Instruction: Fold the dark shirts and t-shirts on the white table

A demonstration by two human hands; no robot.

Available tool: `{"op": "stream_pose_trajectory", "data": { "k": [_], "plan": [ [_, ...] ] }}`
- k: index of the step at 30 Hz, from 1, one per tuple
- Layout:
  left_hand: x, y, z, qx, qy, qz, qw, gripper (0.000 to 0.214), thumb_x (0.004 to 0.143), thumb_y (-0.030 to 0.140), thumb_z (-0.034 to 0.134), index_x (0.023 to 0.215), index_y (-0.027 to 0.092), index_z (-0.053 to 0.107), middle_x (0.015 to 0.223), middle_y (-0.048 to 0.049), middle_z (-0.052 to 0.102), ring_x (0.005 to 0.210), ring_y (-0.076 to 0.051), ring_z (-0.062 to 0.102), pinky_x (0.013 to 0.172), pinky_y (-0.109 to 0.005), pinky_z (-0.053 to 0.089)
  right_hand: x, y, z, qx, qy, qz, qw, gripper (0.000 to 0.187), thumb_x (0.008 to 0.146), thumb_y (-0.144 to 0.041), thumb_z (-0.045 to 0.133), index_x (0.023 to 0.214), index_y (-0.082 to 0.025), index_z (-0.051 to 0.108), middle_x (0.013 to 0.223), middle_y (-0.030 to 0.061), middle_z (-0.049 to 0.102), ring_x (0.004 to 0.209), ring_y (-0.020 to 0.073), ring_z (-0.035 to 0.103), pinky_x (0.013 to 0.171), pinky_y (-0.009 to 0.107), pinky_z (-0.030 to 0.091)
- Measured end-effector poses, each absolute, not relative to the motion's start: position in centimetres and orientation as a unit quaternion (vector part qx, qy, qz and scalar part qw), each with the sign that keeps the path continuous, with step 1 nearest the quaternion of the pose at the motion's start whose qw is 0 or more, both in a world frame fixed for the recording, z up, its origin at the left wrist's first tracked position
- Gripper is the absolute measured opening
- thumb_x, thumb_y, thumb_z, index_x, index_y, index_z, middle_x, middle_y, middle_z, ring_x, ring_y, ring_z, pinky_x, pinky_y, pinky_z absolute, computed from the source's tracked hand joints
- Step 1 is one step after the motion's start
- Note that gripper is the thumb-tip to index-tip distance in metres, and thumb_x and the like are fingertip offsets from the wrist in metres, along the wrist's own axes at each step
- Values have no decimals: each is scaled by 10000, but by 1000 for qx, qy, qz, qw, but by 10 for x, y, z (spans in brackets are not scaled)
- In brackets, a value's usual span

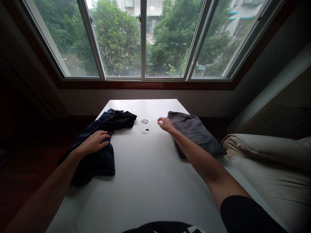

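Observation:
A rumpled dark navy garment (102, 161) lies on the left side of the white table (145, 181), partly over its edge. My left hand (96, 142) rests on top of this cloth, fingers stretched out and slightly spread. To the right lies a grey garment (194, 129), folded into a flat bundle. My right hand (166, 124) is beside the near-left edge of the grey bundle, fingers loosely curved and apart, with nothing seen between them. Whether that hand touches the grey cloth I cannot tell. Between the two garments are two small round discs (145, 130) on the tabletop.
A wide window (143, 38) with a red-brown frame stands beyond the table. At the right a pale padded sofa (272, 168) sits close to the table's edge. Dark floor (26, 181) shows at the left.

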State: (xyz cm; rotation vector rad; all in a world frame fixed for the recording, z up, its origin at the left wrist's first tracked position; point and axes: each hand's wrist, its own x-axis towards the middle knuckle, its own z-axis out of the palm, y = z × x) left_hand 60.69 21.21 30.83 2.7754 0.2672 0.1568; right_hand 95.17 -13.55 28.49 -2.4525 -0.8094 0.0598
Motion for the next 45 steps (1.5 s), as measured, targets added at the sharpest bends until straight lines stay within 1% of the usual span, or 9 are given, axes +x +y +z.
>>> {"op": "stream_pose_trajectory", "data": {
  "k": [5, 10, 13, 19, 27, 31, 33, 38, 45],
  "plan": [
    [667, 195, 297, 944, 57, -23, 324, 451, 764, 611, 693, 1040, 271, 801, 1178, -69, 751, 1180, -328, 643, 1080, -374, 469, 969, -188, 269, -978, -142, -91, 121, 646, 909, -483, 666, 1457, -185, 497, 1465, 233, 466, 1341, 402, 414, 1057, 566, 370],
    [726, 190, 284, 927, 76, -22, 366, 389, 596, 556, 806, 838, 251, 793, 1040, -85, 758, 1059, -338, 675, 987, -359, 511, 974, -207, 265, -981, -132, -106, 98, 449, 956, -390, 586, 1348, -171, 574, 1376, 231, 512, 1278, 382, 443, 1018, 530, 394],
    [752, 191, 283, 932, 138, 30, 333, 370, 601, 476, 802, 870, 223, 778, 1095, -116, 744, 1123, -362, 660, 1064, -382, 466, 976, -215, 265, -975, -121, -121, 139, 360, 1000, -354, 487, 1292, -191, 622, 1314, 200, 564, 1242, 357, 473, 1004, 480, 411],
    [774, 197, 299, 882, 250, 196, 347, 718, 846, 418, 615, 1474, 91, 494, 1575, -206, 453, 1501, -363, 354, 1218, -421, 303, 980, -242, 260, -939, -97, -141, 298, 341, 1008, -306, 403, 1201, -171, 650, 1232, 176, 652, 1168, 316, 558, 1010, 399, 426],
    [772, 174, 293, 868, 174, 143, 443, 440, 787, 411, 677, 1129, 142, 746, 1164, -120, 753, 1132, -304, 671, 1014, -382, 501, 957, -245, 282, -806, -65, -186, 558, 317, 922, -474, 466, 1009, -201, 602, 949, 65, 680, 923, 249, 599, 942, 387, 478],
    [773, 151, 297, 846, 115, 75, 515, 552, 818, 562, 664, 1176, 147, 725, 1296, -138, 705, 1187, -299, 645, 938, -350, 519, 886, -222, 294, -678, -201, -75, 703, 323, 881, -565, 601, 960, -252, 606, 851, -2, 651, 801, 193, 581, 806, 303, 506],
    [775, 139, 303, 825, 109, 46, 553, 624, 840, 631, 624, 1206, 132, 698, 1331, -167, 679, 1180, -308, 644, 907, -361, 524, 835, -212, 299, -635, -314, 43, 704, 298, 879, -565, 655, 929, -273, 638, 853, -9, 674, 796, 198, 604, 772, 303, 517],
    [773, 105, 299, 795, 102, -42, 596, 720, 876, 712, 534, 1317, 147, 607, 1312, -177, 670, 1077, -308, 684, 849, -386, 536, 735, -206, 315, -507, -640, 388, 428, 382, 947, -533, 664, 1135, -210, 740, 1112, 58, 755, 1031, 229, 701, 924, 321, 527],
    [744, 33, 273, 907, 23, -27, 420, 781, 779, 664, 709, 1386, 183, 605, 1217, -144, 679, 1118, -336, 629, 980, -407, 474, 792, -206, 304, -660, -453, 133, 585, 413, 983, -559, 569, 879, -194, 730, 888, 72, 755, 864, 220, 696, 831, 329, 533]
  ]
}}
